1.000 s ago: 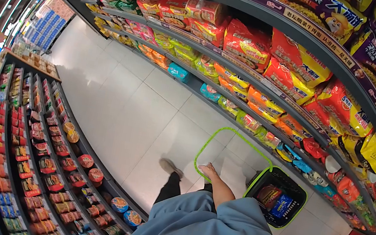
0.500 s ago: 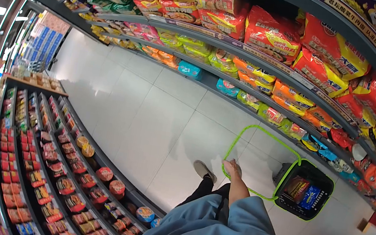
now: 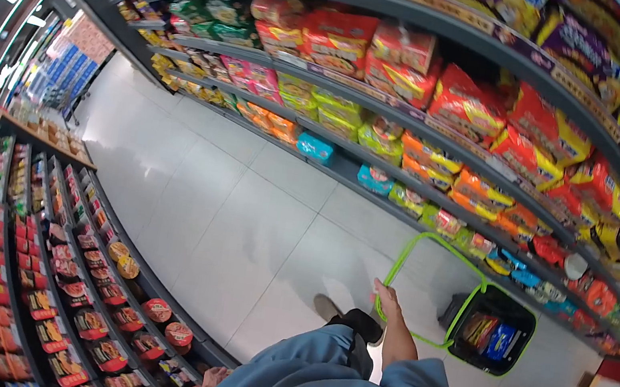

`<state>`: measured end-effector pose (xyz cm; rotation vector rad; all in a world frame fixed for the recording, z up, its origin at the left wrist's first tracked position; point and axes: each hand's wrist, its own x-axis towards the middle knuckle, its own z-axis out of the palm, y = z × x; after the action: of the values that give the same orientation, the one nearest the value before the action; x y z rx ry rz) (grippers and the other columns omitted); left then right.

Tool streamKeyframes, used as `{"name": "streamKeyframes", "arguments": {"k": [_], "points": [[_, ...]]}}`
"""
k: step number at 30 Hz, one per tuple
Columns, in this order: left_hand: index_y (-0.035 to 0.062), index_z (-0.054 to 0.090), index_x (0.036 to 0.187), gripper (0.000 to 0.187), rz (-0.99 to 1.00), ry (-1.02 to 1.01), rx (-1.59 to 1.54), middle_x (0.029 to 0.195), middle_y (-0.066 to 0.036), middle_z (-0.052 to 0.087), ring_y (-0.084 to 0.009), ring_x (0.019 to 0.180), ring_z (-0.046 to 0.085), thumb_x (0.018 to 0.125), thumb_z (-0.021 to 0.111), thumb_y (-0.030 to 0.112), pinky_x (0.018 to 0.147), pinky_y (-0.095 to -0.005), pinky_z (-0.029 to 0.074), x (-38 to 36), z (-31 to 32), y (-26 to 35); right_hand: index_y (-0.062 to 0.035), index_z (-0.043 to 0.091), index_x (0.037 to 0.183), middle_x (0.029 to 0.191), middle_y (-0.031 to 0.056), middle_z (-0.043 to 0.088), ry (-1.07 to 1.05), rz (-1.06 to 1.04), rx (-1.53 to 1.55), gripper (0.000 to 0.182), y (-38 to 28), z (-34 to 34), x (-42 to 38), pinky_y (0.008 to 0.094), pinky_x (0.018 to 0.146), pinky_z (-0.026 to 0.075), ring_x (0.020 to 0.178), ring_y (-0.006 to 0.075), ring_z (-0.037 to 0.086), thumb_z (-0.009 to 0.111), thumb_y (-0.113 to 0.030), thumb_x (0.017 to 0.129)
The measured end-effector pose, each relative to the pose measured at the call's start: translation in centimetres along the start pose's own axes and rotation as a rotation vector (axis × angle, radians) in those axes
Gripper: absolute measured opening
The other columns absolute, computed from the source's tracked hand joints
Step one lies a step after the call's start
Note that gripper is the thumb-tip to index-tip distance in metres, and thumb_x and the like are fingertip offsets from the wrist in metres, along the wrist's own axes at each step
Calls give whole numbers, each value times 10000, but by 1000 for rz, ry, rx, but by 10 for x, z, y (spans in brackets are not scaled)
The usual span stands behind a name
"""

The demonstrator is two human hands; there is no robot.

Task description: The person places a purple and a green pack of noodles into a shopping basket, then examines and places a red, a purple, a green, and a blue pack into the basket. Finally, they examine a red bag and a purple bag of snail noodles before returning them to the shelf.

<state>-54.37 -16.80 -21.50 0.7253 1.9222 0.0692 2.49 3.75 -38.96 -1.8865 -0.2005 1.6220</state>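
Observation:
My right hand point(image 3: 388, 302) is closed around the near bar of the bright green handle point(image 3: 408, 251) of a rolling shopping basket. The black basket point(image 3: 524, 318) with a green rim stands tilted on the floor, right of my hand. Inside it lie a blue packet point(image 3: 500, 342) and a reddish-brown packet point(image 3: 479, 331). At the lower left, a skin-coloured patch beside my blue sleeve looks like my left hand point(image 3: 216, 378), close to the cup-noodle shelf. Its fingers are blurred and partly hidden.
A long shelf unit point(image 3: 390, 97) full of bagged instant noodles curves along the right side of the aisle. Tiered shelves point(image 3: 91, 272) of cup noodles run down the left. Between them lies the pale tiled floor point(image 3: 243, 207). A red box point(image 3: 614, 370) stands at the far right.
The view has tilted, so the shelves sit lower. My right hand keeps hold of the handle. A leg has swung forward, and what looks like my left hand has appeared by the left shelf.

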Motion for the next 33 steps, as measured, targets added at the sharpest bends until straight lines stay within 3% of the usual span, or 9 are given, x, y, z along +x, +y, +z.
{"name": "streamKeyframes", "arguments": {"k": [4,6,10,14,16,26,29,31,33], "points": [[-63,621,1013,398,-7,87,-264,893,-141,668,-185,789,620,852,606,300,711,-326,503,-11,14,76,2,581,792,597,72,544,116,-17,4,373,12,14,-7,317,410,413,476,180,517,609,-369,815],[-58,618,1033,406,54,48,-266,902,-138,667,-182,803,620,849,612,304,718,-321,502,66,21,1,-12,574,738,552,58,521,169,-74,40,327,9,24,-10,310,391,397,440,177,490,606,-330,809],[-45,632,1024,405,102,14,-289,898,-130,668,-179,818,622,826,640,309,723,-307,494,134,69,-12,-11,570,700,551,63,520,312,-50,-88,274,1,34,-40,318,394,389,440,177,489,600,-269,787],[-46,646,987,385,89,66,-309,850,-127,672,-169,790,622,807,655,293,707,-304,491,168,67,-12,-12,572,686,548,64,518,429,-52,-190,266,-5,39,-40,328,397,391,440,184,490,603,-260,777],[-45,656,942,334,674,-2,-280,830,-139,669,-176,784,621,819,634,265,703,-301,490,164,43,-14,-8,575,686,552,72,525,495,-77,-244,260,39,21,21,337,403,401,447,191,504,601,-252,772],[-61,614,1012,353,64,109,-404,899,-175,656,-231,804,628,844,598,250,713,-332,504,247,-73,69,88,625,866,716,191,635,873,-41,-631,356,-6,36,36,413,569,489,621,329,644,512,-242,796],[-64,604,1028,358,-70,110,-411,914,-184,654,-243,808,630,850,590,246,715,-339,507,250,-119,96,99,620,910,766,196,647,865,95,-566,365,-21,45,46,397,573,504,676,315,663,507,-233,808],[-72,528,1124,388,67,126,-463,985,-214,625,-311,819,631,876,544,226,724,-388,525,177,-157,216,82,631,906,804,212,656,785,107,-333,357,-44,68,26,382,625,517,717,315,670,531,-240,787],[-73,496,1155,405,11,94,-593,994,-218,617,-329,817,630,880,534,222,725,-405,531,223,-163,202,65,641,902,843,227,666,708,120,-104,351,-56,94,7,366,677,531,758,315,678,554,-247,767]]}}
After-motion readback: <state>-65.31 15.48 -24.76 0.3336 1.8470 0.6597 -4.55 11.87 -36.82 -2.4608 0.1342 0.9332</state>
